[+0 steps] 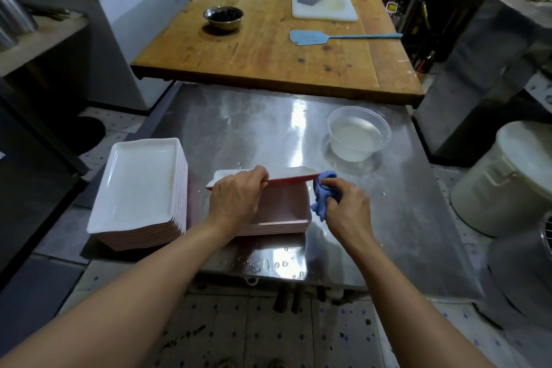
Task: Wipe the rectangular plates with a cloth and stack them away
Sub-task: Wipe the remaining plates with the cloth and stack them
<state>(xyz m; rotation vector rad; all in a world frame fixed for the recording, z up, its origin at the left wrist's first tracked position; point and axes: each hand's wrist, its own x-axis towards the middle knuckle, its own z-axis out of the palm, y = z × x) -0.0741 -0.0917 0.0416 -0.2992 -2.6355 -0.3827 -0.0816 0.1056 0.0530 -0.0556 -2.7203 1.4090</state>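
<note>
We've got the left hand [236,199] gripping one rectangular plate [291,175] by its near long edge, tilted up over the short stack of pink plates [286,212] on the steel table [245,128]. Right hand [348,207] is bunched round the blue cloth [324,193], cloth touching the plate's right end. Taller stack of white-faced plates [137,185] sits just left. Clear tub of water [358,133] is farther back on the right. Wooden table [268,48] is behind.
</note>
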